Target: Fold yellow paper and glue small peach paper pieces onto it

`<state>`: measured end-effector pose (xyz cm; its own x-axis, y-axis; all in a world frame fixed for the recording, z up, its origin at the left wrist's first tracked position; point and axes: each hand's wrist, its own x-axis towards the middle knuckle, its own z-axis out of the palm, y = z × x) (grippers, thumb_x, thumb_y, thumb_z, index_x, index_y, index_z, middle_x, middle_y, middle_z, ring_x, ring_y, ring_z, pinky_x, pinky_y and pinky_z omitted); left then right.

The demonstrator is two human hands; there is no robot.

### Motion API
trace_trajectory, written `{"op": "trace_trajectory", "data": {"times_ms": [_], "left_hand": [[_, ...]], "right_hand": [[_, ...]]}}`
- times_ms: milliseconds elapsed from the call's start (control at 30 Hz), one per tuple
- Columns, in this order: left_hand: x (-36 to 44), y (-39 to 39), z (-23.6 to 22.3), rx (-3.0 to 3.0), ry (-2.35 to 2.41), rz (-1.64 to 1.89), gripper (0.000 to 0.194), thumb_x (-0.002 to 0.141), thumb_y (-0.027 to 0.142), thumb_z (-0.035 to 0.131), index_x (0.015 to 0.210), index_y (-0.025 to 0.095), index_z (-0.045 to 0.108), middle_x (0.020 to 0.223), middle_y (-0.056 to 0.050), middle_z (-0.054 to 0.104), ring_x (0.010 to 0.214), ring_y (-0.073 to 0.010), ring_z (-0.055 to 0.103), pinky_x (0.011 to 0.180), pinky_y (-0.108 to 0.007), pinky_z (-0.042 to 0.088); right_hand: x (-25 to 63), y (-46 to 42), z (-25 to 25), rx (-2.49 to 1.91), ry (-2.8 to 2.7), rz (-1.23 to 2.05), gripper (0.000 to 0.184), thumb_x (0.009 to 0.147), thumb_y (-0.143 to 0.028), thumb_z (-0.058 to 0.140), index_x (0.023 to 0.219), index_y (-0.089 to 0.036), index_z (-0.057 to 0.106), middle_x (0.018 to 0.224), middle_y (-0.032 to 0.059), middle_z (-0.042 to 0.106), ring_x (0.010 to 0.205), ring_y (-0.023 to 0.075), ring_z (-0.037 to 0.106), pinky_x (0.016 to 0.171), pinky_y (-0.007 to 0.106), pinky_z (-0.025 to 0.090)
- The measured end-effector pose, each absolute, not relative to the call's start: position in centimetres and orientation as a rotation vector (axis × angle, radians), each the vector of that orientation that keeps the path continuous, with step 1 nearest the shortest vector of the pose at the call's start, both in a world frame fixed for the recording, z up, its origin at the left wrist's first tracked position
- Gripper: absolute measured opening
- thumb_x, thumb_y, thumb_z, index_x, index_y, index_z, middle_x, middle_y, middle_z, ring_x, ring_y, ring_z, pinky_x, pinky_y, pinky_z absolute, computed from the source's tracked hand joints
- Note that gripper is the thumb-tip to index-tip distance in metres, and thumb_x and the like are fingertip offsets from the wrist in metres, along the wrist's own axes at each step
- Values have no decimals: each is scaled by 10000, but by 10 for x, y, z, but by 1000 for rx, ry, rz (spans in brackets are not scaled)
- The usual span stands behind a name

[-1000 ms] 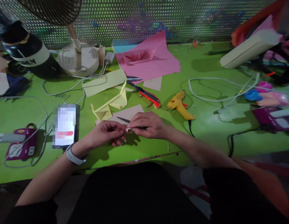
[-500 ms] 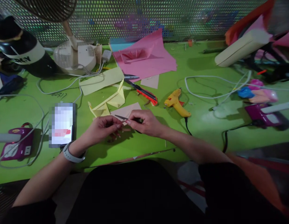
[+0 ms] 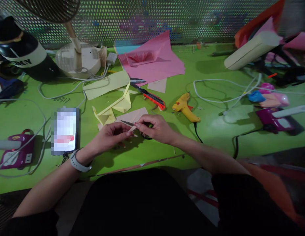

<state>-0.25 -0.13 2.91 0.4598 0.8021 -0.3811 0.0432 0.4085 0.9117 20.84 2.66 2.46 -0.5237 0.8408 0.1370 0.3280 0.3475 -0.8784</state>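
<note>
My left hand [image 3: 114,133] pinches a small strip of pale pink paper [image 3: 132,128] between thumb and fingers. Opposite it, my right hand [image 3: 156,128] is closed round a pair of scissors [image 3: 127,123], whose dark blades point left above the strip; its thumb and fingertip also touch the paper's right end. Most of the scissors' handle is hidden in the palm. Under and behind the hands lies a pale pink paper sheet [image 3: 140,113] on the green table. Just beyond sits a folded yellow paper piece [image 3: 118,105].
A red and black box cutter [image 3: 154,99] and a yellow glue gun [image 3: 186,108] lie ahead to the right. Pink paper [image 3: 167,62] is at the back. A phone [image 3: 65,131] rests left of my left hand. White cables [image 3: 196,93] loop across both sides.
My hands have drawn slightly apart, and more of the pale pink strip shows between them. The scissors stay in my right hand.
</note>
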Motion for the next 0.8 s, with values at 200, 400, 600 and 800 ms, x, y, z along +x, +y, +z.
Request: {"op": "trace_trajectory", "data": {"times_ms": [200, 400, 600, 800], "left_hand": [[-9, 4, 23, 1055, 1033, 646, 252, 792, 370, 731, 872, 140, 665, 778, -33, 704, 637, -98, 640, 561, -184, 537], [-14, 8, 20, 1042, 1060, 689, 258, 804, 376, 723, 916, 154, 658, 893, -49, 718, 773, -135, 686, 593, -196, 565], [-13, 8, 22, 999, 1091, 697, 241, 804, 365, 727, 882, 155, 637, 872, -49, 728, 786, -139, 695, 630, -214, 576], [-16, 10, 22, 949, 1090, 752, 230, 798, 354, 740, 866, 158, 639, 871, -40, 726, 785, -136, 697, 624, -207, 568]], "right_hand": [[230, 27, 31, -1109, -2224, 897, 242, 918, -354, 526, 816, -173, 651, 713, 14, 648, 596, 114, 553, 565, 244, 416], [247, 10, 28, -1535, -2739, 446, 283, 812, -352, 632, 1009, -149, 634, 1036, 131, 664, 632, 188, 606, 514, 296, 355], [236, 15, 27, -1561, -2842, 392, 210, 809, -306, 610, 953, -155, 614, 922, 119, 679, 613, 191, 598, 495, 292, 312], [244, 33, 32, -1601, -2704, 724, 144, 748, -293, 666, 829, -180, 626, 794, 59, 700, 625, 176, 606, 505, 274, 342]]}}
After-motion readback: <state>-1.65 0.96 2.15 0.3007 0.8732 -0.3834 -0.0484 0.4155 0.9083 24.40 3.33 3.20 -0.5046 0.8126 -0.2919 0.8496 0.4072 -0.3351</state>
